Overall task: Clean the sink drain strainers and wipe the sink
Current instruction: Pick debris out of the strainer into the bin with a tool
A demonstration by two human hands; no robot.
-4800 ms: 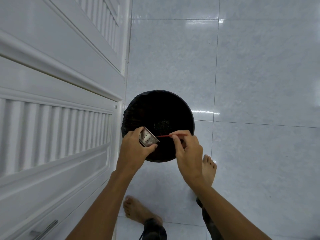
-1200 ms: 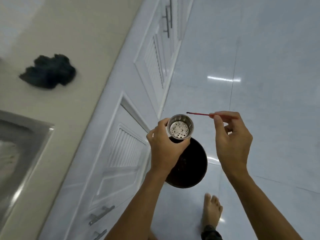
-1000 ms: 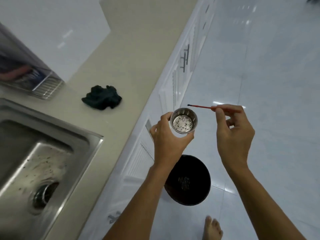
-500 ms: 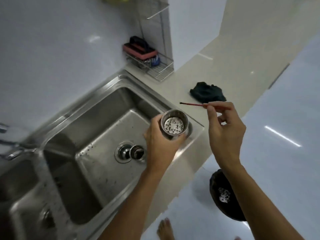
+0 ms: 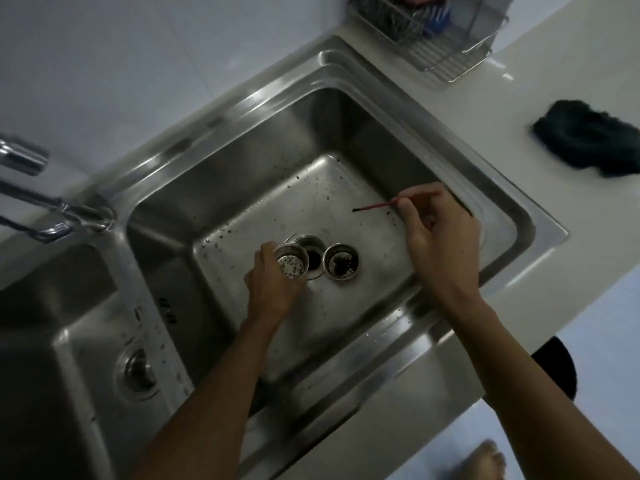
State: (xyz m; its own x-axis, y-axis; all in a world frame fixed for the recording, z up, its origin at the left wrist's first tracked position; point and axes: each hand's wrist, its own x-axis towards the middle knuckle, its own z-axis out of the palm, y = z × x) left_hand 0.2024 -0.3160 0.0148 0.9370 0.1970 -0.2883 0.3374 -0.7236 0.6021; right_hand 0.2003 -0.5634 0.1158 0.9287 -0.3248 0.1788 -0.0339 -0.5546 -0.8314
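We held small perforated steel strainer cup (image 5: 293,265) in left hand (image 5: 273,289), fingers wrapped round it, low in right steel sink basin (image 5: 242,161) beside open drain (image 5: 313,258). Right hand (image 5: 438,237) fingers pinched thin red stick (image 5: 375,206). Second, dirtier strainer (image 5: 341,263) stood right of drain. We judged best: set cup down level, clear of hole.

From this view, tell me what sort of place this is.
Most likely a home kitchen: a double-bowl steel sink set in a pale countertop, a tap at the back, and a wire rack holding scrubbing gear.
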